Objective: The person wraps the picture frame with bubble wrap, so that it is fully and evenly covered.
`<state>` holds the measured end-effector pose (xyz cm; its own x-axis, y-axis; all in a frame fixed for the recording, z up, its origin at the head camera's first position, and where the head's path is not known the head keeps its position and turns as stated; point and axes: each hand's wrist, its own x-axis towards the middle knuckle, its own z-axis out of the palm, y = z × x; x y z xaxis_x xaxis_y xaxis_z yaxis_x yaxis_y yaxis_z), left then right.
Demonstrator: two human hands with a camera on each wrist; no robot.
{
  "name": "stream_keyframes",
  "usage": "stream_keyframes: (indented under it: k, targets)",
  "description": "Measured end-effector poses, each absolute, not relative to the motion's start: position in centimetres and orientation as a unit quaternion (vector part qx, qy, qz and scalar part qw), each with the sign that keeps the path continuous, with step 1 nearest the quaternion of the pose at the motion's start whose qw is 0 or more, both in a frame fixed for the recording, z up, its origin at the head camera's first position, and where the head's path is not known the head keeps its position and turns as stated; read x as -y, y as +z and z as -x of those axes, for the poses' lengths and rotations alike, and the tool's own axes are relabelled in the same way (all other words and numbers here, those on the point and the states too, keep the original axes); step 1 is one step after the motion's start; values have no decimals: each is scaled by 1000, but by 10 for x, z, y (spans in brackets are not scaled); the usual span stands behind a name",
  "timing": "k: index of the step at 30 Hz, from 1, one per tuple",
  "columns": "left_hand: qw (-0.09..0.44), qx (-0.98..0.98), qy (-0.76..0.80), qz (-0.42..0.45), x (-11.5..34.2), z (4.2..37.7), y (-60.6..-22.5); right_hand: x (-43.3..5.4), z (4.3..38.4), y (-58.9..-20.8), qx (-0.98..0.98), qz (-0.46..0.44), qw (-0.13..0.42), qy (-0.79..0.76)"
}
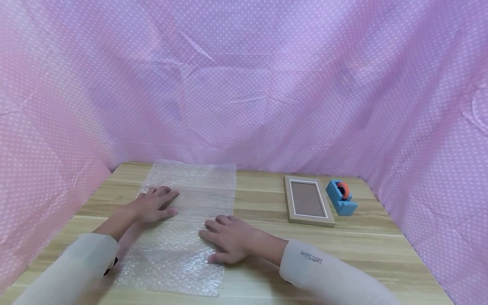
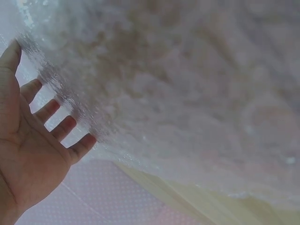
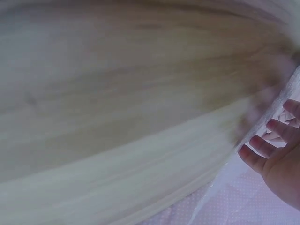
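A clear sheet of bubble wrap [image 1: 190, 199] lies spread over the left half of the wooden table. My left hand [image 1: 154, 205] rests on its left side with fingers spread; in the left wrist view the fingertips of that hand [image 2: 37, 140] touch the bubble wrap [image 2: 164, 103]. Lower down, at the sheet's right edge, my right hand [image 1: 230, 239] lies palm down with its fingers on the plastic. In the right wrist view the right hand [image 3: 281, 154] shows slightly bent fingers with nothing gripped between them.
Right of the sheet, a wooden picture frame [image 1: 287, 203] with a white inner border lies flat on the table [image 1: 259, 195]. Beside it stands a blue tape dispenser [image 1: 347, 207] with an orange-cored roll [image 1: 344, 189]. Pink polka-dotted cloth [image 1: 244, 106] hangs around the back and sides.
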<state>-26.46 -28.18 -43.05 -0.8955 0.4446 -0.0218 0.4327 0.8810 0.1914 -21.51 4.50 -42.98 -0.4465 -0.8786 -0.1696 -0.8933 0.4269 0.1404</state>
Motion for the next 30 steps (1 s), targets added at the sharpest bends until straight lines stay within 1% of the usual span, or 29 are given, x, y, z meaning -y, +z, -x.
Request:
stream_keyframes:
  k: [6, 14, 20, 30]
  targets:
    - [26, -968, 87, -235, 269, 264, -434, -60, 212, -429, -841, 530, 23, 103]
    - [44, -968, 82, -232, 243, 261, -427, -84, 210, -431, -839, 535, 7, 99]
    - [52, -966, 82, -238, 227, 264, -429, -101, 206, -430, -840, 534, 8, 92]
    - [96, -964, 87, -231, 201, 272, -430, -128, 199, -425, -845, 529, 12, 74]
